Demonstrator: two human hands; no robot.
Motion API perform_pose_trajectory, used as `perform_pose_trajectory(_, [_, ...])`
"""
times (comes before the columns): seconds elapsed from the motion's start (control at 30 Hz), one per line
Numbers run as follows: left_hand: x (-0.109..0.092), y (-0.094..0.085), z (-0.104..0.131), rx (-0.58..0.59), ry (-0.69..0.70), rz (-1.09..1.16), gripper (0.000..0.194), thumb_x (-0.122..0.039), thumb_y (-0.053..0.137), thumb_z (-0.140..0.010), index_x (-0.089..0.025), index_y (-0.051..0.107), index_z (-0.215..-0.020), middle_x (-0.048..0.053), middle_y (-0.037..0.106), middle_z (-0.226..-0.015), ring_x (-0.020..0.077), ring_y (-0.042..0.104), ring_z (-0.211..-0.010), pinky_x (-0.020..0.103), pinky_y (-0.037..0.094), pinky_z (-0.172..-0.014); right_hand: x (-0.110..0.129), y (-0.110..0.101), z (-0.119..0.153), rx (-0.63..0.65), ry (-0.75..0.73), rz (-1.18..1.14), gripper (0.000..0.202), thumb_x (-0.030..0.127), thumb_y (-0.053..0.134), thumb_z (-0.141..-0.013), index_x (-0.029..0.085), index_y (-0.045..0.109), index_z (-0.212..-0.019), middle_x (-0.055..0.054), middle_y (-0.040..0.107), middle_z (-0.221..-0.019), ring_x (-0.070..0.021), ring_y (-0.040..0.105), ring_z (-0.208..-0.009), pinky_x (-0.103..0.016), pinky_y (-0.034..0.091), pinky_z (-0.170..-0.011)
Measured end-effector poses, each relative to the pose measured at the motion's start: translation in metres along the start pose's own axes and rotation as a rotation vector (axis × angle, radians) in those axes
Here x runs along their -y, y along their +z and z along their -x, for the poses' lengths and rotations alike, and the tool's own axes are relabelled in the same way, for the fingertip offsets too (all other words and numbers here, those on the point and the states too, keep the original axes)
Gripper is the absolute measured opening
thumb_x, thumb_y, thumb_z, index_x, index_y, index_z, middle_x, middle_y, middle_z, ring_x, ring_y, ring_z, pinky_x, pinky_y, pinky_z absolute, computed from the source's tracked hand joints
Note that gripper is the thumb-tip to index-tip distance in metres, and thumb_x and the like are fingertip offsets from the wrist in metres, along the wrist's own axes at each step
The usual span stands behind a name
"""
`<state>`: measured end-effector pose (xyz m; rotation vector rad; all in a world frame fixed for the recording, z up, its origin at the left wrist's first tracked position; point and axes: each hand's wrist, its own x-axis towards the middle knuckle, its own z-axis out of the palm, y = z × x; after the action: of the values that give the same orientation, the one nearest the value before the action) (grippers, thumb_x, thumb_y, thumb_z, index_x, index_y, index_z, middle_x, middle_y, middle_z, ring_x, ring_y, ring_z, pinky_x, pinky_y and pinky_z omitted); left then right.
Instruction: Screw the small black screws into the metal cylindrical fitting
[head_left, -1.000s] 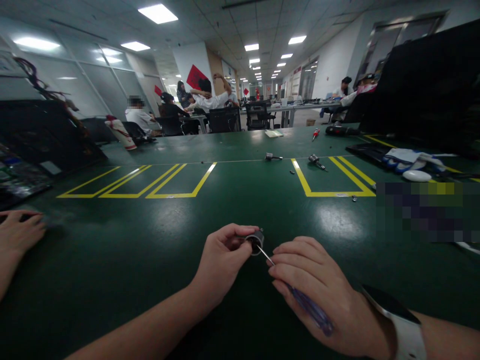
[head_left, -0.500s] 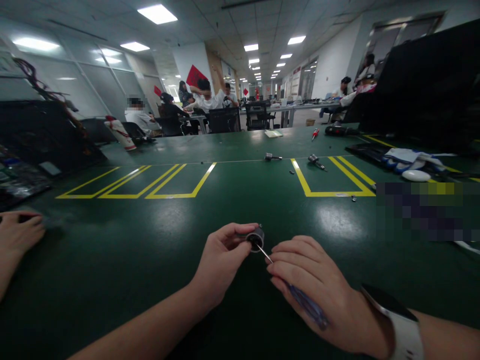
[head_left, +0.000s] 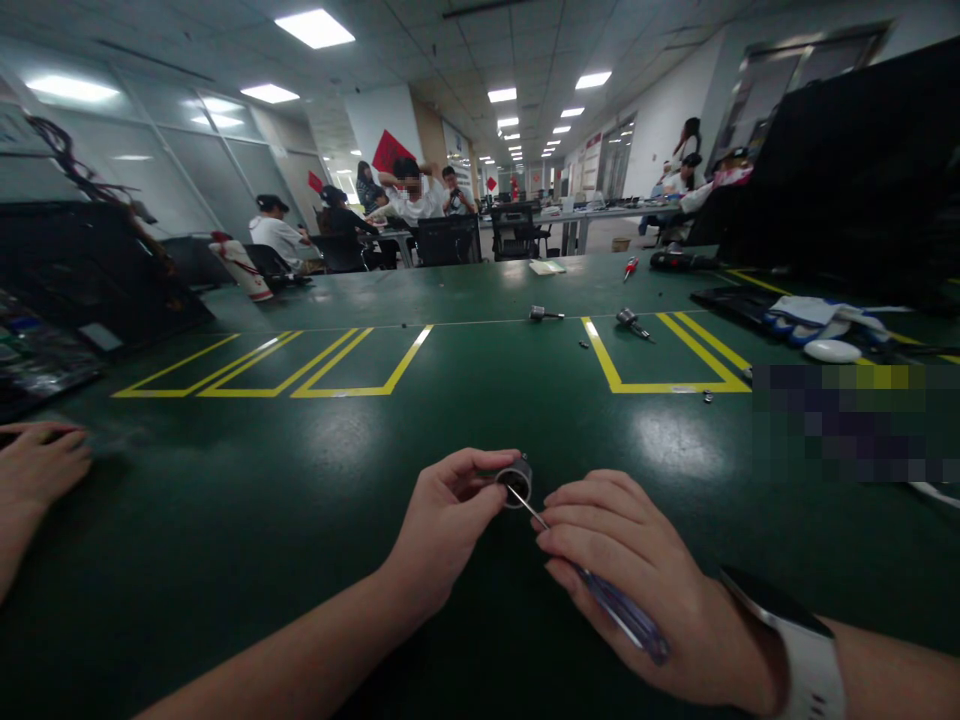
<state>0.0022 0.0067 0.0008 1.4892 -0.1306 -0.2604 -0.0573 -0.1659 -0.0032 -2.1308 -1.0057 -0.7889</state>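
Between thumb and fingers, my left hand point(head_left: 442, 530) grips a small dark cylindrical part point(head_left: 523, 478) whose open, ring-shaped end faces me. My right hand point(head_left: 622, 560) is closed around a screwdriver point(head_left: 621, 612) with a clear purplish handle. The thin metal shaft slants up and left, and its tip is inside the cylinder's opening. What the tip touches in there is too dark to make out. Both hands are just above the green tabletop point(head_left: 247, 510).
Farther back lie two metal parts with shafts point(head_left: 546, 314) point(head_left: 634, 323), small loose pieces point(head_left: 707, 397), a red screwdriver point(head_left: 631, 267) and gloves point(head_left: 825, 318). Yellow tape point(head_left: 341, 392) marks the table. Another person's hand point(head_left: 49, 465) rests at the left edge.
The screwdriver's handle end has shifted slightly right and down, its handle turned a little. The cylindrical part has tipped slightly. Both hands stay nearly in place.
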Motion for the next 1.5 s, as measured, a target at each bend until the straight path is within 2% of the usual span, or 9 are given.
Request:
perform_pose_trajectory(0.27, [0.008, -0.013, -0.014, 0.123, -0.055, -0.035, 0.051, -0.003, 0.065, -0.058, -0.020, 0.061, -0.106, 0.001, 0.069, -0.086, 0.0131, 0.062, -0.078, 0.026, 0.047, -0.072, -0.005, -0.003, -0.001, -0.075, 0.124, -0.116, 0.027, 0.005, 0.054, -0.080, 0.018, 0.057, -0.103, -0.006, 0.065, -0.093, -0.0191, 0.057, -0.094, -0.038, 0.045, -0.083])
perform_pose_trajectory(0.4, [0.013, -0.021, -0.033, 0.098, 0.235, -0.329, 0.040, -0.009, 0.066, -0.062, -0.019, 0.062, -0.101, 0.004, 0.061, -0.096, 0.0175, 0.060, -0.089, 0.033, 0.047, -0.080, -0.010, -0.009, -0.015, -0.136, 0.381, -0.221, 0.013, 0.015, 0.054, -0.084, 0.019, 0.062, -0.094, -0.005, 0.065, -0.091, -0.0186, 0.059, -0.088, -0.035, 0.048, -0.078])
perform_pose_trajectory(0.5, [0.011, -0.027, -0.051, 0.100, 0.405, -0.597, 0.039, -0.014, 0.067, -0.065, -0.022, 0.063, -0.102, 0.004, 0.054, -0.098, 0.0180, 0.057, -0.086, 0.031, 0.048, -0.070, -0.017, -0.012, -0.027, -0.099, 0.623, -0.336, 0.016, 0.030, 0.053, -0.085, 0.020, 0.066, -0.087, -0.004, 0.066, -0.083, -0.0173, 0.060, -0.075, -0.032, 0.048, -0.066])
perform_pose_trajectory(0.6, [0.009, -0.028, -0.070, 0.054, 0.529, -0.814, 0.024, -0.018, 0.071, -0.063, -0.019, 0.063, -0.086, 0.002, 0.053, -0.087, 0.0163, 0.053, -0.077, 0.029, 0.045, -0.065, -0.028, -0.008, -0.036, -0.084, 0.744, -0.485, 0.024, 0.037, 0.052, -0.085, 0.020, 0.068, -0.083, -0.003, 0.067, -0.080, -0.0177, 0.060, -0.074, -0.031, 0.046, -0.064])
perform_pose_trajectory(0.67, [0.010, -0.027, -0.082, 0.015, 0.578, -0.857, 0.027, -0.020, 0.074, -0.060, -0.018, 0.059, -0.082, 0.001, 0.053, -0.083, 0.0163, 0.052, -0.077, 0.029, 0.043, -0.066, -0.037, -0.001, -0.041, -0.159, 0.769, -0.568, 0.023, 0.035, 0.053, -0.085, 0.020, 0.069, -0.079, -0.003, 0.067, -0.079, -0.0188, 0.061, -0.081, -0.034, 0.045, -0.074])
perform_pose_trajectory(0.77, [0.015, -0.026, -0.094, -0.033, 0.493, -0.860, 0.025, -0.025, 0.071, -0.064, -0.018, 0.051, -0.077, -0.003, 0.052, -0.074, 0.0137, 0.049, -0.068, 0.026, 0.040, -0.060, -0.048, 0.012, -0.044, -0.251, 0.767, -0.702, 0.023, 0.034, 0.053, -0.085, 0.018, 0.068, -0.077, -0.003, 0.068, -0.077, -0.0179, 0.061, -0.080, -0.035, 0.044, -0.078])
perform_pose_trajectory(1.03, [0.021, -0.032, -0.098, 0.039, 0.470, -0.805, 0.023, -0.036, 0.065, -0.072, -0.017, 0.053, -0.071, -0.002, 0.054, -0.067, 0.0123, 0.049, -0.062, 0.025, 0.038, -0.056, -0.054, 0.026, -0.033, -0.209, 0.842, -0.807, 0.020, 0.033, 0.054, -0.085, 0.017, 0.065, -0.086, -0.003, 0.067, -0.080, -0.0177, 0.061, -0.081, -0.037, 0.043, -0.079])
perform_pose_trajectory(1.23, [0.025, -0.031, -0.096, 0.064, 0.498, -0.817, 0.026, -0.036, 0.062, -0.074, -0.017, 0.047, -0.064, -0.006, 0.044, -0.059, 0.0096, 0.041, -0.055, 0.023, 0.032, -0.051, -0.052, 0.027, -0.027, -0.174, 0.766, -0.660, 0.017, 0.031, 0.053, -0.085, 0.018, 0.064, -0.086, -0.003, 0.067, -0.083, -0.0185, 0.061, -0.082, -0.036, 0.044, -0.077])
perform_pose_trajectory(1.5, [0.024, -0.031, -0.093, 0.092, 0.550, -0.937, 0.020, -0.028, 0.059, -0.076, -0.017, 0.047, -0.062, -0.005, 0.045, -0.060, 0.0103, 0.042, -0.056, 0.024, 0.032, -0.054, -0.042, 0.021, -0.029, -0.077, 0.663, -0.423, 0.018, 0.028, 0.049, -0.084, 0.017, 0.062, -0.079, -0.004, 0.064, -0.080, -0.0172, 0.059, -0.072, -0.032, 0.046, -0.064])
